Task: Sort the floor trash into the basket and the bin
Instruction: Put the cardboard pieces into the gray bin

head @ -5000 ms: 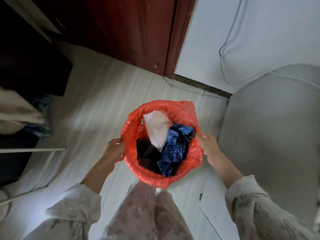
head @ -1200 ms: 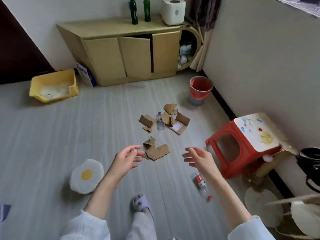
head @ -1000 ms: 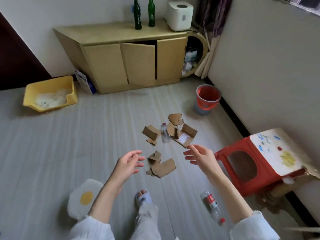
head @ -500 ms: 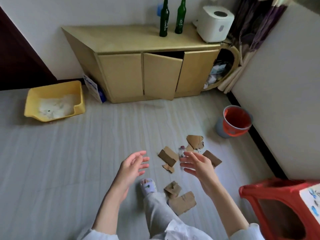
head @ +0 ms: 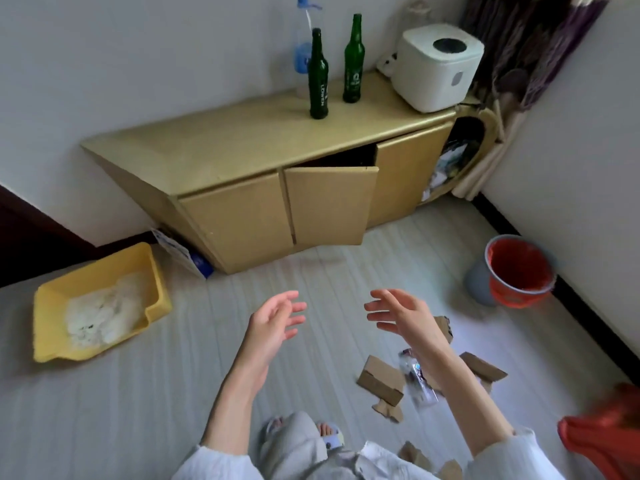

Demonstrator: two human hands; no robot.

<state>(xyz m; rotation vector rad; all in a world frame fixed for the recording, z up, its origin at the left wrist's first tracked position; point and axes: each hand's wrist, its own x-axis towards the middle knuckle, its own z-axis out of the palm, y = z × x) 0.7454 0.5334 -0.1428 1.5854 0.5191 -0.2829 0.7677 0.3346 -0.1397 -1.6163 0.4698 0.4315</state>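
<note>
At the far left a yellow basket (head: 100,306) sits on the pale plank floor (head: 145,393), a heap of white stuff lying in it (too soft in focus to say what it is). Just right of it a flat white-and-blue package (head: 183,252) leans at the foot of a low wooden cabinet (head: 249,157), half tucked behind the cabinet's corner. The cabinet's middle door (head: 329,206) stands ajar with only darkness visible behind it. On top stand two green bottles (head: 318,77), a clear bottle with a blue cap partly hidden behind them, and a white box-shaped appliance (head: 436,65).

In the middle, held above the floor, the left hand (head: 273,327) has its fingers spread and loosely bent, holding nothing. The right hand (head: 403,318) is likewise slack and empty, palm turned inward toward the left hand.

Below and right of the right hand lie cardboard scraps (head: 381,379), one folded piece in full view, others partly covered by the forearm. A clear plastic bottle (head: 414,379) lies among them, blurred and half hidden by the same arm. More scraps are cut off at the bottom edge beside the sleeve. Two slippered feet show near the bottom centre.

Farther right, near the wall's dark skirting, stands the grey bin (head: 512,275) lined with a red bag, well apart from the scraps. At the lower right corner a red object (head: 606,441) is blurred and cut off by the edge.
</note>
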